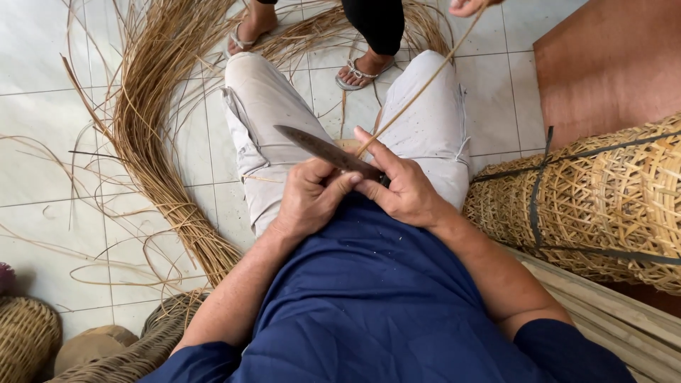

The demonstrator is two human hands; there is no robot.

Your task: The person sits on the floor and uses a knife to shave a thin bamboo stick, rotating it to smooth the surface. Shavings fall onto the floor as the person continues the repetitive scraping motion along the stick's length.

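My left grip (310, 195) presses thumb and fingers on the dark knife (328, 152) blade over my lap. My right grip (404, 188) is clamped, seemingly around the knife's handle, pinning a thin cane strip (420, 88) that runs up to another person's hand (468, 6).

Bright, even daylight; soft shadows; sharp focus; wide-angle bending at edges.

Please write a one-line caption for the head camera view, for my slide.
Seated person's left hand and right hand press a knife against a thin rattan strip.
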